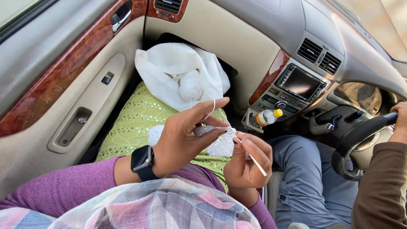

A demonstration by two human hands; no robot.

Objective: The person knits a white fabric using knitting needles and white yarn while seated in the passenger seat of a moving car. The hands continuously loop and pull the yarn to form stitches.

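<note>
Head view: left hand (186,135) pinches white crochet piece (220,146), forefinger raised; right hand (248,163) pinches crochet hook (250,156)

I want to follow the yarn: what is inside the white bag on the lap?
In the open white bag sits a ball of white yarn. A strand runs from it over the left hand finger. The bag folds hide whatever lies deeper inside.
</note>
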